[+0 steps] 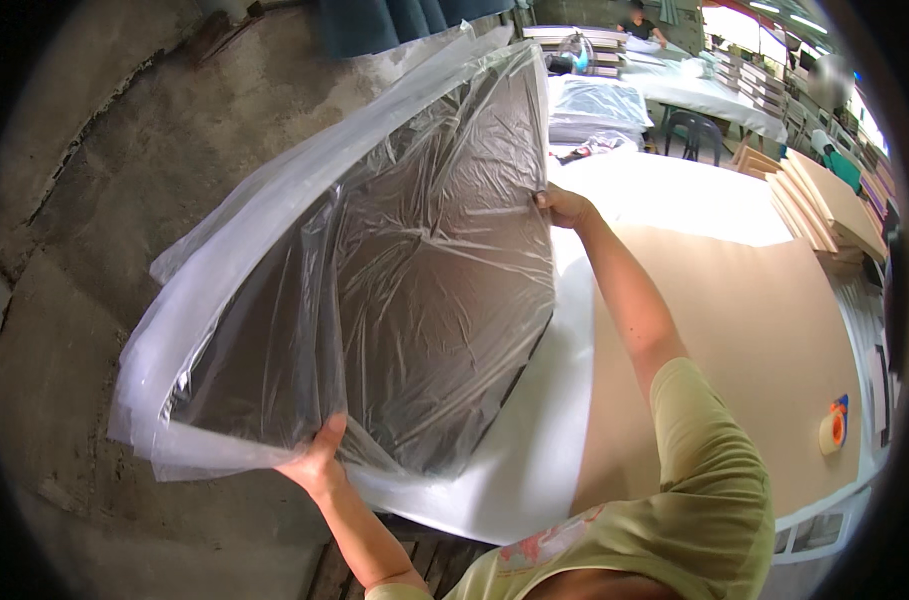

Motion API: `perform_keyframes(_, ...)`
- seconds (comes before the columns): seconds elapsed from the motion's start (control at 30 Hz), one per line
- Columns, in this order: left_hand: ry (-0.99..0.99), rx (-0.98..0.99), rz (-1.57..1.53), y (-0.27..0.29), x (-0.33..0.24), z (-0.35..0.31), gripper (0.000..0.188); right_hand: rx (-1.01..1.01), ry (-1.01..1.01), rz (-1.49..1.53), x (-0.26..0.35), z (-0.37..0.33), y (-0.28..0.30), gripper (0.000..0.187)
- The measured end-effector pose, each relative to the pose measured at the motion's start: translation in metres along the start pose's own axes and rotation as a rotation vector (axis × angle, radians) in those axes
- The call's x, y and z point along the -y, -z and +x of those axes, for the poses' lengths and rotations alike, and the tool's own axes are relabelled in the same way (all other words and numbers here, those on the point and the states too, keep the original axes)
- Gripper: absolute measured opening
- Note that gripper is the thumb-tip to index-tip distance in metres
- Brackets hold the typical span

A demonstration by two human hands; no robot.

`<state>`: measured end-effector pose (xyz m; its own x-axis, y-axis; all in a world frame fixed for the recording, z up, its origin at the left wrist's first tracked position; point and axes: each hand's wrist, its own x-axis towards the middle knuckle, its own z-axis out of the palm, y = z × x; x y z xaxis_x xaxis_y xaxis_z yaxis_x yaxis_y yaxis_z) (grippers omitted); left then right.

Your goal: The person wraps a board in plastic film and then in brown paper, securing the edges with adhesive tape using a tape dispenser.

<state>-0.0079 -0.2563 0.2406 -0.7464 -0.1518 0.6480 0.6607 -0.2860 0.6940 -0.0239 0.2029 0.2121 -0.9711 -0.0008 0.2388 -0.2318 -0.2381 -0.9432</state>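
Observation:
A large flat dark panel [404,300] is wrapped in clear plastic film, with a white band of foam or film along its far-left edge [264,230]. It is tilted up off the table's left side. My left hand [319,462] grips its near lower edge, thumb on top of the film and fingers hidden beneath. Up at the right edge, my right hand [566,206] pinches the film-covered side, thumb over the face. Loose film hangs past the panel's left and lower edges. Wrinkles in the plastic run across the whole face.
The white-covered table [534,460] bears a broad brown sheet [714,350]. A tape dispenser [832,428] lies on that sheet's right. Stacked boards [819,205] stand at the far right, plastic-wrapped items [599,105] at the back. A person [641,25] works beyond; concrete floor [174,130] lies left.

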Motion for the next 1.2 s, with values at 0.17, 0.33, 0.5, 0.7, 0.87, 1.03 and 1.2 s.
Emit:
perform_keyframes(0.17,0.168,0.139,0.24,0.074,0.041,-0.002,0.085,-0.21,0.112,-0.037,-0.035,0.033,-0.022,0.081)
perform_keyframes(0.33,0.3,-0.013,0.159,0.047,0.034,-0.047,0.09,-0.239,0.109,-0.002,-0.06,0.011,-0.013,0.081)
perform_keyframes(0.5,0.328,-0.165,0.352,0.025,0.055,-0.095,0.087,-0.488,0.246,-0.135,-0.08,-0.013,-0.008,0.097)
perform_keyframes(0.7,0.164,-0.235,0.183,0.024,0.025,-0.079,0.068,-0.689,0.472,-0.123,0.008,-0.106,-0.075,0.098)
perform_keyframes(0.87,0.142,-0.047,0.106,-0.05,0.006,-0.066,0.078,-0.839,0.703,-0.229,0.111,-0.235,-0.085,0.081)
perform_keyframes(1.03,0.158,0.364,-0.17,-0.175,-0.016,-0.111,0.045,-1.051,0.797,-0.411,0.164,-0.393,-0.057,0.077)
perform_keyframes(1.2,0.201,0.462,-0.35,-0.279,-0.071,-0.225,0.056,-1.194,0.814,-0.501,0.211,-0.546,-0.017,0.075)
